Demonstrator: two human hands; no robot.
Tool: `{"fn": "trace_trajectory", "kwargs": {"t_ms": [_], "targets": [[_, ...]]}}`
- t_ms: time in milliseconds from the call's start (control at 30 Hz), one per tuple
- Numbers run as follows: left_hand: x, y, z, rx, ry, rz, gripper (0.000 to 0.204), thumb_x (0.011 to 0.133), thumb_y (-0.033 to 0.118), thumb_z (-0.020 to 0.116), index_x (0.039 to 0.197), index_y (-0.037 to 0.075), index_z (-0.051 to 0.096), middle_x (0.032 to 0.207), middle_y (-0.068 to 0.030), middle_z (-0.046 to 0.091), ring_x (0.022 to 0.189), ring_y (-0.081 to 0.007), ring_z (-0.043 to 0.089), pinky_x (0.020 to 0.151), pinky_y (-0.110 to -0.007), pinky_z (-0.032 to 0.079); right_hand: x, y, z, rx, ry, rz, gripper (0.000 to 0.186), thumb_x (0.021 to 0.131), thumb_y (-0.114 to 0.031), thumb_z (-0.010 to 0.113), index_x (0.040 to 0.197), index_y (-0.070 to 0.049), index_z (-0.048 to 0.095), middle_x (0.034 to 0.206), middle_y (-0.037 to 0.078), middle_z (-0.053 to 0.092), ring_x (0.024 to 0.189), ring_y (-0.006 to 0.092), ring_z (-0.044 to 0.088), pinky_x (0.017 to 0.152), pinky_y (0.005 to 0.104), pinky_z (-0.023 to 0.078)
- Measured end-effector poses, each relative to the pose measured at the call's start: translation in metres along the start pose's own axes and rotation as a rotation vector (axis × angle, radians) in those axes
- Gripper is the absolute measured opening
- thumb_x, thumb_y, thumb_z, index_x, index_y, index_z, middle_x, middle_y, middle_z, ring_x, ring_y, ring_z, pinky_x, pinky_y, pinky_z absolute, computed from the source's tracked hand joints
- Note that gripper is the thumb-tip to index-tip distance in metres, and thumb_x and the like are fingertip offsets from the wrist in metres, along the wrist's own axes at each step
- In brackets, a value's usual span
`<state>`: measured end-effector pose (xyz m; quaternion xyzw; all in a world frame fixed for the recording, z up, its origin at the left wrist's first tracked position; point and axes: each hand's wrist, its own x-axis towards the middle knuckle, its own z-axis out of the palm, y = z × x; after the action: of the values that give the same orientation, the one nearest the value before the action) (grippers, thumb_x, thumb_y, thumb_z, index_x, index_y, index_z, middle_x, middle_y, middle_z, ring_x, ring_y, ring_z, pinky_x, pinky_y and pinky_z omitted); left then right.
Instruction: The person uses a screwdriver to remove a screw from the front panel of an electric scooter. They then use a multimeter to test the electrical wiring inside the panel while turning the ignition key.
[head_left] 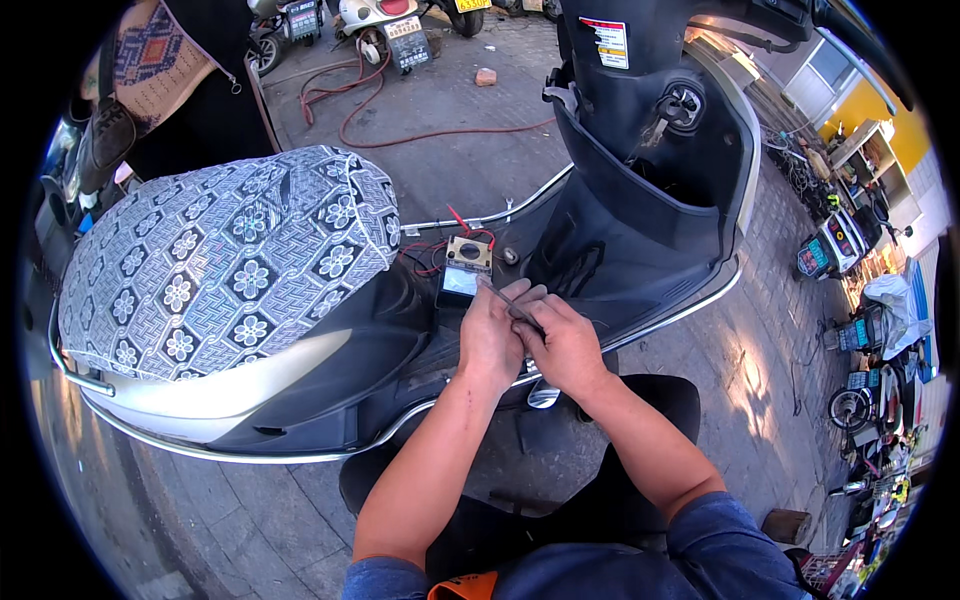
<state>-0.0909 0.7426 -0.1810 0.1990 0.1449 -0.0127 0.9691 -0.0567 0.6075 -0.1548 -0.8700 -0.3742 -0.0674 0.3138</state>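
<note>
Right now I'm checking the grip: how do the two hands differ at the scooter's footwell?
The left hand lies flat, fingers reaching toward the small box with red wires; the right hand is curled around a thin metal tool. The left sits nearer the box, the right farther back. They touch, both bare.

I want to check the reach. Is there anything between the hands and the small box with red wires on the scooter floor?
Nothing visible does. The left hand and right hand sit together just below the small box, and a thin metal tool in the hands points toward it. The red wires lie beside and behind the box.
</note>
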Motion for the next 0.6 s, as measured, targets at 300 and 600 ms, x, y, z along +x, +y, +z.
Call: {"fn": "trace_trajectory", "kwargs": {"t_ms": [300,600], "targets": [[-0.008,-0.018,0.005,0.233,-0.136,0.097,0.07,0.117,0.054,0.037,0.168,0.007,0.031,0.154,-0.0185,0.057,0.139,-0.0265,0.058,0.115,-0.041,0.044,0.003,0.016,-0.014,0.313,-0.039,0.271,0.013,0.098,-0.008,0.071,0.107,-0.001,0.064,0.092,0.014,0.074,0.084,0.0293,0.074,0.077,0.0401,0.058],[-0.025,-0.049,0.013,0.459,-0.26,-0.113,0.044,0.115,0.044,0.052,0.137,0.007,0.06,0.118,-0.0048,0.065,0.108,-0.0155,0.063,0.096,-0.035,0.049,-0.001,0.0,-0.05,0.8,0.244,0.373,0.015,0.112,-0.011,0.062,0.121,-0.002,0.069,0.085,-0.002,0.062,0.075,0.0058,0.058,0.069,0.0225,0.049]]}}
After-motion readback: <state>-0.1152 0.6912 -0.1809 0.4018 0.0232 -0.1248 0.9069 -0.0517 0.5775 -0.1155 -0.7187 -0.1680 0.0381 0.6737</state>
